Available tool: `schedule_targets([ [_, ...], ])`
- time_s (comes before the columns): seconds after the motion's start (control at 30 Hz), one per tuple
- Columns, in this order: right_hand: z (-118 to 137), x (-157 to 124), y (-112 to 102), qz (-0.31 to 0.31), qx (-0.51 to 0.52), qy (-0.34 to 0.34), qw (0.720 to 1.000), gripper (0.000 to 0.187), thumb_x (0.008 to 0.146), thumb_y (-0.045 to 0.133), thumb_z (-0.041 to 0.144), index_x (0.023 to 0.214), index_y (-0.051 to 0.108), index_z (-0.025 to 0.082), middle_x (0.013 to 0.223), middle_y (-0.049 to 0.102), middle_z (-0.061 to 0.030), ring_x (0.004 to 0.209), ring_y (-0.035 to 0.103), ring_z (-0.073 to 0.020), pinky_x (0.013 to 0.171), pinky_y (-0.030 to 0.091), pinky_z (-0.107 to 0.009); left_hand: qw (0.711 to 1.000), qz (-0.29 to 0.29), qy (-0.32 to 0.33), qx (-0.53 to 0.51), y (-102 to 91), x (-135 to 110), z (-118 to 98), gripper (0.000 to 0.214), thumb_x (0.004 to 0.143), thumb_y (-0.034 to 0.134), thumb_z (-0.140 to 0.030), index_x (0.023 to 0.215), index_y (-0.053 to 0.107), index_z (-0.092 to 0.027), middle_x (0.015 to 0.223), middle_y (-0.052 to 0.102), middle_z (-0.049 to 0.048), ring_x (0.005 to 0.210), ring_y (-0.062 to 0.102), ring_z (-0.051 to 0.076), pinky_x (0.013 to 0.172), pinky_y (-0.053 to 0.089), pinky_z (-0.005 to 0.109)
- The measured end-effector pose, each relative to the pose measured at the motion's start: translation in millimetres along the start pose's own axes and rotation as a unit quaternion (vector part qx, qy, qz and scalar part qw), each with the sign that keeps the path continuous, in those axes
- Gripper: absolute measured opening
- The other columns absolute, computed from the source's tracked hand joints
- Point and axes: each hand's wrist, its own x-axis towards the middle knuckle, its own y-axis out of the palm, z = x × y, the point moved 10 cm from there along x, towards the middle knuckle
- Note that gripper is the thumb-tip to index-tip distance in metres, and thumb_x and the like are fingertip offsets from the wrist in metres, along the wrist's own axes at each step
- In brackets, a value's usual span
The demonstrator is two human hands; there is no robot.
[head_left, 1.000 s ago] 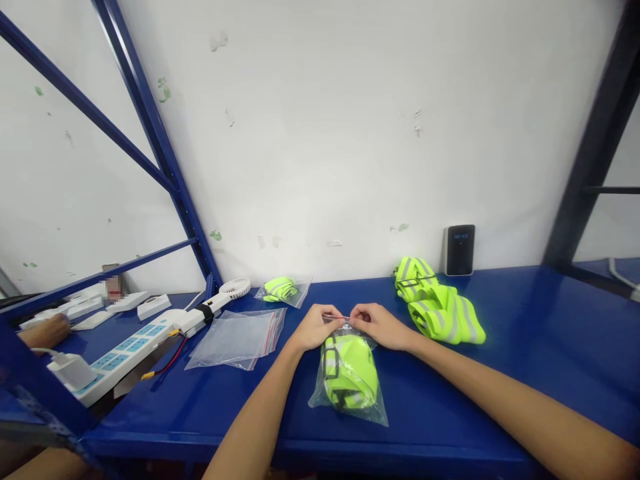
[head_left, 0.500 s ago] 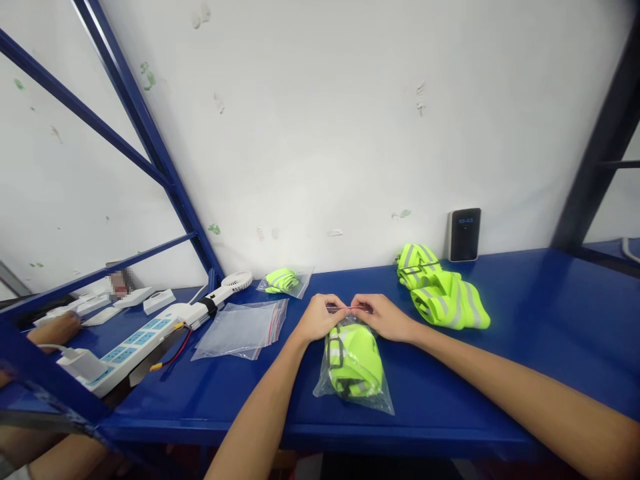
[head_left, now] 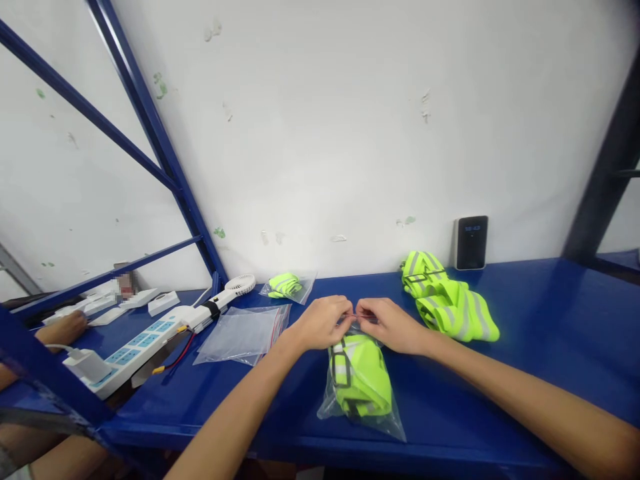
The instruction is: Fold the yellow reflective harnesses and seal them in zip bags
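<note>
A clear zip bag (head_left: 330, 400) lies on the blue table in front of me, its mouth pointing away. Inside it is a folded neon-yellow reflective vest (head_left: 367, 377) with grey stripes and a black buckle. My left hand (head_left: 325, 321) pinches the bag's red-lined top edge between thumb and fingers. Close beside it, my right hand (head_left: 393, 325) pinches the same edge, the two thumbs nearly meeting. Most of the seal is hidden by the fingers.
Loose neon reflective vests (head_left: 450, 300) lie at the right, near a black device (head_left: 471, 243). To the left are flat clear bags (head_left: 240, 335), a small bagged vest (head_left: 285, 285), a white fan (head_left: 240, 285) and a power strip (head_left: 135, 350). Another person's hand (head_left: 73, 325) is beyond the blue frame.
My hands have stayed at the bag's top edge, the left one turning slightly with its fingers more curled. The view has shifted a little; the bag appears slightly lower and nearer.
</note>
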Motion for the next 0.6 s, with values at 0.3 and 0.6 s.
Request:
schedule_targets([
  [0.3, 90, -18, -62, 0.135, -0.087, -0.134, 0.978, 0.024, 0.093, 0.044, 0.028, 0.071, 0.05, 0.021, 0.065, 0.052, -0.0009, 0.058, 0.045, -0.0148, 0.059, 0.031, -0.029, 0.98, -0.059, 0.112, 0.155, -71.7, -23, -37, 0.042, 0.099, 0.033, -0.04, 0.066, 0.048, -0.017, 0.062, 0.049, -0.0003, 0.057, 0.044, 0.012, 0.055, 0.03, 0.026],
  [0.6, 92, -43, -59, 0.126, -0.107, -0.112, 0.98, 0.038, 0.093, 0.044, 0.042, 0.061, 0.048, 0.023, 0.055, 0.049, -0.0023, 0.046, 0.036, -0.0147, 0.052, 0.025, -0.032, 0.947, -0.123, 0.202, 0.217, -78.5, -38, -69, 0.049, 0.098, 0.031, -0.045, 0.06, 0.042, -0.018, 0.054, 0.044, -0.0024, 0.047, 0.036, 0.01, 0.048, 0.023, 0.027],
])
